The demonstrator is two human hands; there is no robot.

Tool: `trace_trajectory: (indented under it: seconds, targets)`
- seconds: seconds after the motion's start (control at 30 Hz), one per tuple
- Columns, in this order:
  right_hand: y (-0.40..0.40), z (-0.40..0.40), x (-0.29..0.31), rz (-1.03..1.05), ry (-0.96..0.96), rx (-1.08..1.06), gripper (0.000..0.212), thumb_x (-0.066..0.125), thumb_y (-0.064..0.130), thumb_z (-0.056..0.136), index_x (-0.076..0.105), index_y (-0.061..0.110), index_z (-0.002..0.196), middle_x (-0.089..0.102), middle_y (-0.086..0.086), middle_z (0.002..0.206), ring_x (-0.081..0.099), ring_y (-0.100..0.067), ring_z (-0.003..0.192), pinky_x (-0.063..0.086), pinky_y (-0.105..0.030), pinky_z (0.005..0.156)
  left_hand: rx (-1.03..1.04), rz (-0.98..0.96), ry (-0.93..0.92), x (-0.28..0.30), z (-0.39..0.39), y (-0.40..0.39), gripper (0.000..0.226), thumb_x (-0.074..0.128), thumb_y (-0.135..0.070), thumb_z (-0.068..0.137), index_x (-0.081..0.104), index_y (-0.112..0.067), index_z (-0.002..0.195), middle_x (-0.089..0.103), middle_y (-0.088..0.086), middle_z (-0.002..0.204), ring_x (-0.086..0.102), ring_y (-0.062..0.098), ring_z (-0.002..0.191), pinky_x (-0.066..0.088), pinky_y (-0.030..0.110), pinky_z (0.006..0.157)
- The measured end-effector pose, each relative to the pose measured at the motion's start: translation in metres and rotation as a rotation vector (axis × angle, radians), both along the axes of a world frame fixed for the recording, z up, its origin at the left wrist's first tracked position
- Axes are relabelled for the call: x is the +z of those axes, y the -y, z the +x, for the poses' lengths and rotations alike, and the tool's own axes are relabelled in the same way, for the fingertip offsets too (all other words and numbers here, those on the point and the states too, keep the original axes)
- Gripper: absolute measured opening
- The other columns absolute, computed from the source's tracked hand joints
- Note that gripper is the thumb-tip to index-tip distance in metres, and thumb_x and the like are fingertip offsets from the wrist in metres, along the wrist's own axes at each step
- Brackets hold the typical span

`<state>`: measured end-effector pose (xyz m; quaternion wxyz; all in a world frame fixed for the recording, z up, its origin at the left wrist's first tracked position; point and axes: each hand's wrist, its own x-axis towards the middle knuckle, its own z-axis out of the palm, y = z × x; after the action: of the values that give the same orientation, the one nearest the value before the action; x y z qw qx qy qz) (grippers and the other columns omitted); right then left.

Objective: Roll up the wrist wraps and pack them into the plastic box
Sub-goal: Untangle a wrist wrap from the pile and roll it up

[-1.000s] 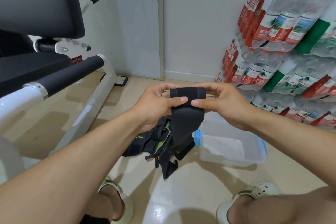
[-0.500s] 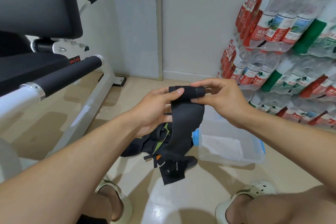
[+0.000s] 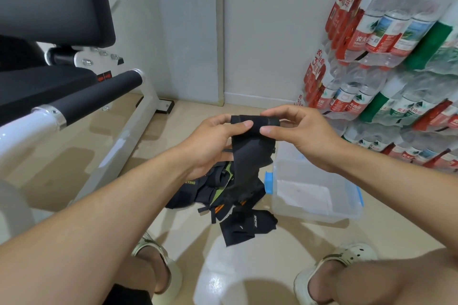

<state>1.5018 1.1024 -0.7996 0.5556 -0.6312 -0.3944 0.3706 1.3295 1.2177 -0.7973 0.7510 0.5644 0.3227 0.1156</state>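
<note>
Head cam looks down at both hands held over the floor. Left hand (image 3: 210,141) and right hand (image 3: 301,131) each pinch the rolled top of a black wrist wrap (image 3: 250,146), thumbs in front, the other fingers mostly hidden behind the fabric. Its loose tail hangs down to a printed end I can't read clearly. Under it sits a pile of more wraps (image 3: 205,190), half covered, just beside the clear plastic box (image 3: 347,210) with blue latches. Bottled water packs (image 3: 386,57) get cut off at the right edge.

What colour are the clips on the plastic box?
Blue clips, seen in the head view.
</note>
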Motion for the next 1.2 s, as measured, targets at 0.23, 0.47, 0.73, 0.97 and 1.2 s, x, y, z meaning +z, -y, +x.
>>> trace_trajectory:
  seconds: [0.23, 0.47, 0.73, 0.97, 1.2]
  targets:
    - [-0.006, -0.002, -0.014, -0.083, 0.040, 0.030, 0.021, 0.081, 0.010, 0.083, 0.076, 0.019, 0.101, 0.077, -0.008, 0.092, 0.071, -0.012, 0.076, 0.060, -0.027, 0.076, -0.061, 0.801, -0.288, -0.012, -0.007, -0.012, 0.034, 0.088, -0.040, 0.070, 0.066, -0.032, 0.095, 0.073, -0.007, 0.093, 0.070, 0.015, 0.085, 0.057, 0.034, 0.077]
    - [-0.023, -0.016, -0.043, -0.262, 0.050, 0.121, 0.024, 0.077, 0.027, 0.090, 0.075, 0.014, 0.110, 0.076, -0.008, 0.100, 0.076, -0.020, 0.088, 0.064, -0.032, 0.080, -0.219, 1.022, -0.523, -0.032, -0.011, -0.025, 0.022, 0.078, -0.035, 0.083, 0.060, -0.030, 0.094, 0.067, -0.007, 0.089, 0.063, 0.020, 0.086, 0.052, 0.036, 0.075]
    - [-0.067, 0.001, -0.140, -0.680, 0.545, 0.312, 0.017, 0.060, 0.021, 0.101, 0.072, 0.014, 0.110, 0.069, 0.005, 0.097, 0.063, -0.011, 0.086, 0.054, -0.032, 0.095, -0.323, 1.126, -0.789, -0.055, -0.020, -0.040, 0.025, 0.072, -0.032, 0.087, 0.056, -0.032, 0.106, 0.065, -0.003, 0.106, 0.057, 0.023, 0.095, 0.044, 0.034, 0.075]
    - [-0.036, -0.025, -0.287, -0.977, 0.722, 0.470, 0.040, 0.050, 0.012, 0.102, 0.053, 0.009, 0.141, 0.055, -0.011, 0.143, 0.054, -0.030, 0.130, 0.043, -0.035, 0.109, -0.382, 1.116, -0.803, -0.066, -0.019, -0.044, 0.029, 0.073, -0.032, 0.088, 0.057, -0.034, 0.113, 0.059, -0.007, 0.100, 0.051, 0.020, 0.090, 0.037, 0.032, 0.074]
    - [-0.020, -0.020, -0.360, -1.087, 0.706, 0.466, 0.068, 0.050, 0.015, 0.094, 0.027, 0.022, 0.158, 0.034, -0.009, 0.153, 0.041, -0.034, 0.137, 0.039, -0.048, 0.114, -0.401, 1.087, -0.800, -0.069, -0.017, -0.047, 0.027, 0.072, -0.033, 0.090, 0.057, -0.035, 0.112, 0.052, -0.015, 0.090, 0.050, 0.017, 0.091, 0.032, 0.030, 0.072]
